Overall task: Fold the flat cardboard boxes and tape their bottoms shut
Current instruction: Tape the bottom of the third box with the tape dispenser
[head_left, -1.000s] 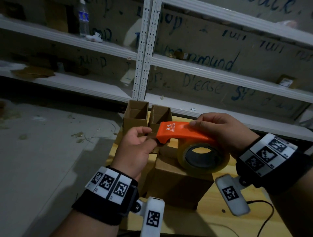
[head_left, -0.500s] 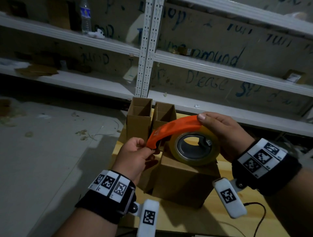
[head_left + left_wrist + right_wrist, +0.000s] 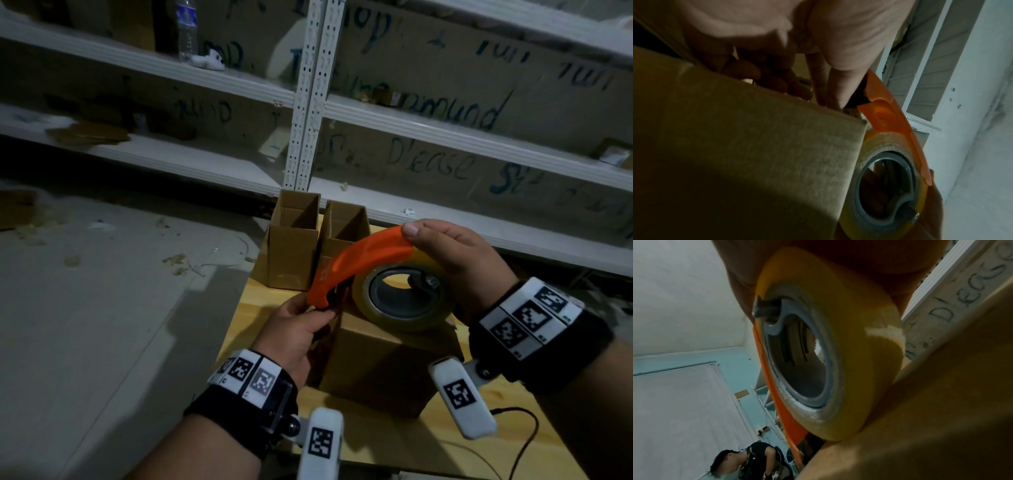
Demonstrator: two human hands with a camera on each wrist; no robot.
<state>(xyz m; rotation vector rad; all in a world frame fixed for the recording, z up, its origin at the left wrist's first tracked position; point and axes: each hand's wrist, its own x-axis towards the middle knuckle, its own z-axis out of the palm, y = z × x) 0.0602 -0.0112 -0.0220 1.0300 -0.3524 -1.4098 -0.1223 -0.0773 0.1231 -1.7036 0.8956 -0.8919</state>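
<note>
The right hand (image 3: pixel 455 263) is curled over the top of an orange plastic tape dispenser (image 3: pixel 359 260) and grips it together with the roll of clear yellowish packing tape (image 3: pixel 402 301) that sits in it. The roll rests on the top face of a closed brown cardboard box (image 3: pixel 380 363), which stands on the light wooden desk (image 3: pixel 513 445) in front of the person. The dispenser is tilted, so its front tip points down to the left edge of the box.

The left hand (image 3: pixel 298 329) is at that edge. Its thumb and fingers are bent and pinch something at the tip of the dispenser; in the left wrist view the thumb (image 3: pixel 840 84) presses beside the dark blade part of the dispenser (image 3: pixel 892 116), right at the corner of the box (image 3: pixel 748 138). I cannot tell if there is tape between the fingers.

In the right wrist view the tape roll (image 3: pixel 849 353) touches the cardboard surface (image 3: pixel 931 418), and the grey core is visible inside it.

Behind the box, at the far edge of the desk, two tall brown cardboard boxes with open tops (image 3: pixel 294 246) stand upright side by side, very near to each other. Behind them there is a white metal shelf rack (image 3: pixel 305 102), with a plastic water bottle (image 3: pixel 186 31) on an upper shelf. A thin black cable (image 3: pixel 524 442) lies on the desk at the right.
</note>
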